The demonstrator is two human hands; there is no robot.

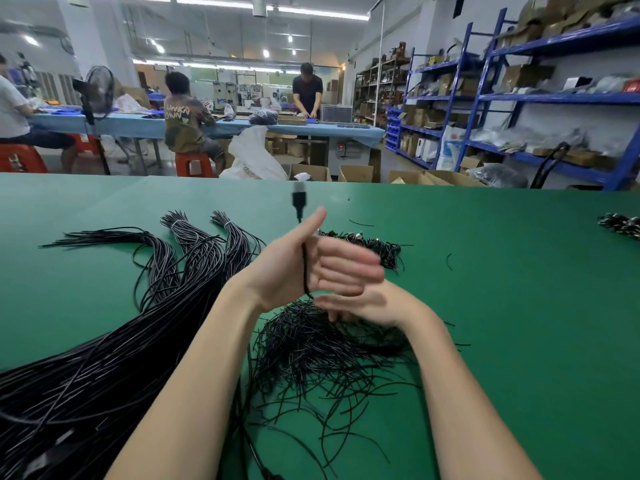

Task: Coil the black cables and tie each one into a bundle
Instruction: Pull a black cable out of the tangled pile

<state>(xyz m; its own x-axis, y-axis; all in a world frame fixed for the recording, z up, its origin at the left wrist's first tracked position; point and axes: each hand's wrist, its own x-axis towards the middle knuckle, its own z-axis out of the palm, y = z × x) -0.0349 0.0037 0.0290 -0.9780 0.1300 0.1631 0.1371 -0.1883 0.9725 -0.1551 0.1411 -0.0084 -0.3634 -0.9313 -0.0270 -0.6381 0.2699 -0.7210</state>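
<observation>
- Tabletop (485, 306): green surface, spanning the full width of the view.
- Loose black cables (114, 358): a large sheaf lies on the left, long axis running from the near-left corner toward the far centre. Far ends are gathered into three tied tufts (194, 233).
- Short black ties (322, 355): a tangled pile lies near centre, under both forearms.
- Finished bundles (377, 247): a small heap lies just beyond the hands.
- Left hand (304, 268): raised above the pile, palm turned right, thumb up, fingers extended and motion-blurred. Grip state: the thumb pins the held cable (304, 268) against the palm.
- Held cable: thin, black, long axis near vertical; connector end (299, 199) points up above the thumb.
- Right hand (360, 303): below the left hand, fingers loosely extended toward the cable's lower end; grip contact cannot be determined.
</observation>
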